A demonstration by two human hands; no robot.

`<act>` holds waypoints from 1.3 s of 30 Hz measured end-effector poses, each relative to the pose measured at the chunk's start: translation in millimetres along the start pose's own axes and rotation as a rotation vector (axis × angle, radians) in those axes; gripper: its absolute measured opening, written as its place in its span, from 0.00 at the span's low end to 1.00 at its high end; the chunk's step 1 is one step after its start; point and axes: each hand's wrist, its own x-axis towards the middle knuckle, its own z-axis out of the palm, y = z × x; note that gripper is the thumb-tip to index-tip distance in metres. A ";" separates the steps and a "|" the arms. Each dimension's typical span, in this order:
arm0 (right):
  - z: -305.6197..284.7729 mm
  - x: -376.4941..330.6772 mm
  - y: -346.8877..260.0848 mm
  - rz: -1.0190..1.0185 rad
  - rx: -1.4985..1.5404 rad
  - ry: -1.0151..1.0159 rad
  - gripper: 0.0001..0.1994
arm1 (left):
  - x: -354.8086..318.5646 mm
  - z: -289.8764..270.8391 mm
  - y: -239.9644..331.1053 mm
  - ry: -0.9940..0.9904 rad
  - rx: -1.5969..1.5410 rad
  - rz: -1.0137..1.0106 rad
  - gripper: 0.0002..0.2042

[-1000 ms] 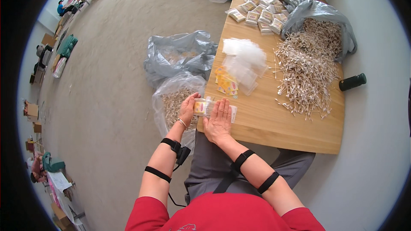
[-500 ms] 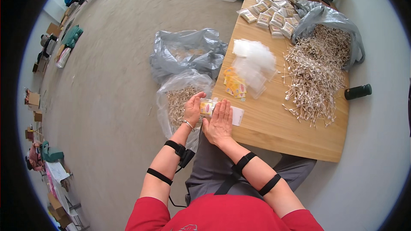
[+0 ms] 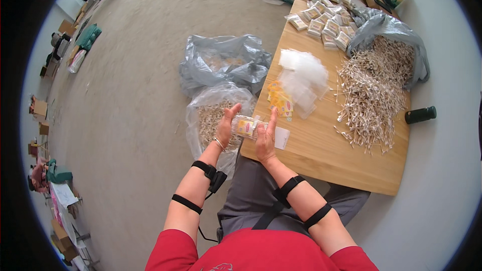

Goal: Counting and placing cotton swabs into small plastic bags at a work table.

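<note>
Between my two hands lies a flat row of cotton swabs (image 3: 246, 127) with a yellow label card on top. My left hand (image 3: 224, 129) presses its left end, thumb up along the side. At the other end my right hand (image 3: 265, 138) bears against it with fingers stretched upward. Whether a see-through bag wraps the swabs is too small to tell. Just beyond my right fingers, yellow label cards (image 3: 280, 101) lie on the wooden table (image 3: 321, 163), beside a fan of see-through plastic bags (image 3: 304, 78). A white card (image 3: 282, 138) sits right of my right hand.
Loose swabs (image 3: 374, 95) spill from a grey bag (image 3: 419, 55) on the table's right, near a dark green bottle (image 3: 420, 115). Filled packs (image 3: 324, 22) are heaped farther back. On the floor at left stand a see-through bag of swabs (image 3: 203, 113) and a grey plastic bag (image 3: 226, 60).
My right hand has drawn back to the right from over the pack and turned on edge, so more of the swabs show. The left hand has hardly moved.
</note>
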 end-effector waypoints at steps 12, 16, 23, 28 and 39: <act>33.0 3.6 -11.0 0.020 0.166 -0.005 0.38 | -6.0 3.2 0.1 -0.104 -0.105 0.032 0.38; 36.5 3.5 -6.0 -0.001 0.134 -0.032 0.37 | -7.0 1.7 0.3 -0.102 -0.069 0.075 0.38; 31.8 5.2 -8.6 -0.011 0.084 -0.065 0.32 | -4.8 7.4 3.0 -0.044 -0.149 -0.023 0.24; -4.7 3.7 -3.6 -0.085 -0.032 -0.079 0.26 | 5.5 7.1 -4.3 0.038 -0.186 -0.169 0.22; -224.3 -9.7 54.0 0.086 -1.087 0.594 0.13 | -4.9 79.2 31.8 0.340 0.898 0.541 0.21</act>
